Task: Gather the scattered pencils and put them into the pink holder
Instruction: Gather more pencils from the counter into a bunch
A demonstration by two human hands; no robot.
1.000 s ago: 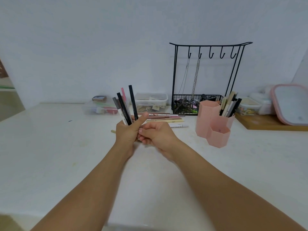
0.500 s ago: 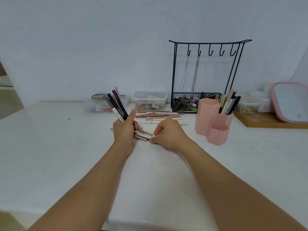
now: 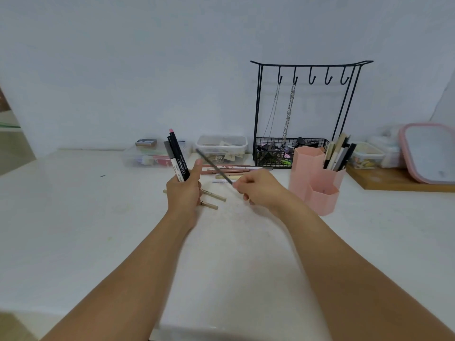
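Note:
My left hand grips an upright bundle of pencils, black, grey and pink. Just right of it, my right hand pinches a thin dark pencil by its lower end, lifted off the table and slanting up to the left. Two beige pencils lie on the white table under and beside my left hand. More pink and beige pencils lie in a row behind my hands. The pink holder stands to the right, with several pencils in its back compartment.
A black wire rack with hooks, chains and a basket stands behind the holder. Clear plastic boxes sit along the wall. A wooden board with a pink-rimmed lid is at far right.
My right hand went down to the table beside my left hand, took hold of a thin dark pencil and has lifted it. The left hand's bundle has tilted a little.

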